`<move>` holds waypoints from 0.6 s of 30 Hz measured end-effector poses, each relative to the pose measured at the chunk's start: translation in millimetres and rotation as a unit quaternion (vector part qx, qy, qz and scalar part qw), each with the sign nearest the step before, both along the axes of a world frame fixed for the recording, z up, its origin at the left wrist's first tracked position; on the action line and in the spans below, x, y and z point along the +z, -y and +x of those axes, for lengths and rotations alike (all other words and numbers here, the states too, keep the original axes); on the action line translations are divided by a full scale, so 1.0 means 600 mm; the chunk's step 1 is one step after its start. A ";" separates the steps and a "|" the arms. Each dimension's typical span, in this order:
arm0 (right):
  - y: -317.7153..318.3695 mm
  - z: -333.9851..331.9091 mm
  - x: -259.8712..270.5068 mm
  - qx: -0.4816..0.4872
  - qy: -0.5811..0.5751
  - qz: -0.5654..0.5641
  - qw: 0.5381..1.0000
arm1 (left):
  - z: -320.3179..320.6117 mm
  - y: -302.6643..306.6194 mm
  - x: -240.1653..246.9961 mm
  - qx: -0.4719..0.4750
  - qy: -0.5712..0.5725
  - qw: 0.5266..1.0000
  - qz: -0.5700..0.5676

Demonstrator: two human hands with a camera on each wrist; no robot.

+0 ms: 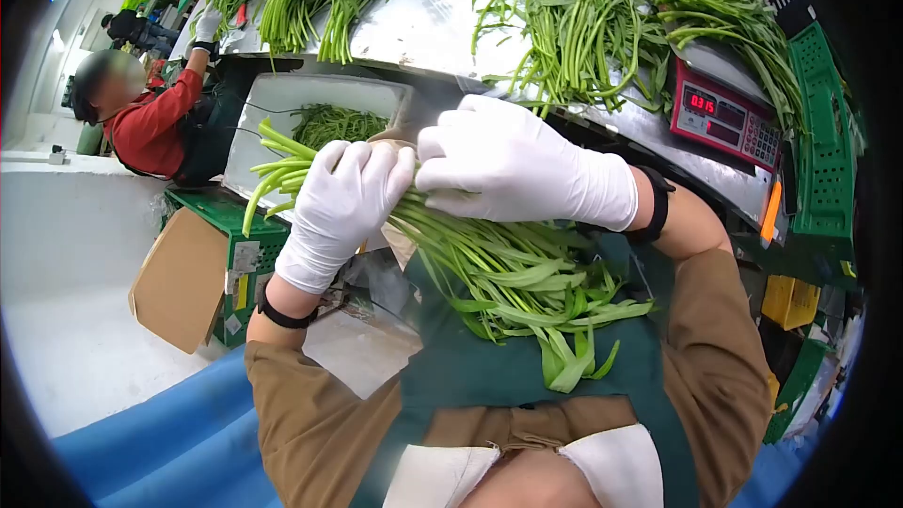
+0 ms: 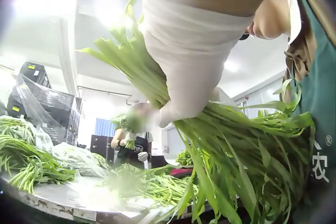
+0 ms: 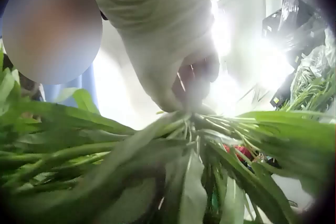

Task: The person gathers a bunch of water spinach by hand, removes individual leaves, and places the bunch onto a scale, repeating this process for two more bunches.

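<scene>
A bunch of water spinach, with long green stems and narrow leaves, lies across the front of the wearer's apron. My gloved left hand grips it close to the cut stem ends, which stick out past the fingers on the left. Beside it, my gloved right hand has curled fingers on the stems from above. From the right wrist view, these fingers pinch at the spot where the bunch is drawn narrow. Leaves hang down below the left hand in the left wrist view.
Several greens piles lie on the metal table. A red scale reads 0.315, beside a green crate. Below the table edge, a white foam box holds loose greens. Another person works at the left.
</scene>
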State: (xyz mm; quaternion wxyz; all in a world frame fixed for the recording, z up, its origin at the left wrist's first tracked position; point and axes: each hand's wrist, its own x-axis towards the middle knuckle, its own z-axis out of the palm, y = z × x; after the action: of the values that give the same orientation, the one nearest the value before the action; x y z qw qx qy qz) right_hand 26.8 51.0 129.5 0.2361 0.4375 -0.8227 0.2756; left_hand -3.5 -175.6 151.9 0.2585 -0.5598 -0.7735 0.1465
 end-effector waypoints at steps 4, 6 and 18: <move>0.003 -0.003 -0.001 0.003 0.012 0.031 0.999 | 0.007 -0.012 0.007 0.027 0.054 0.998 -0.036; -0.001 -0.005 0.004 0.039 0.071 0.085 0.993 | 0.010 -0.011 0.006 0.035 0.065 0.996 -0.053; 0.042 -0.130 0.011 -0.123 -0.131 -0.044 0.983 | 0.018 -0.012 0.021 0.064 0.028 0.995 -0.070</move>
State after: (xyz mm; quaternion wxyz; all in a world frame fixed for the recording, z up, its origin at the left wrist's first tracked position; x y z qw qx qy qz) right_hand -51.0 25.8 136.3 0.3930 0.3544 -0.8192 0.2208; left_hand 7.3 -168.7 164.2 0.1866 -0.5301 -0.8024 0.2010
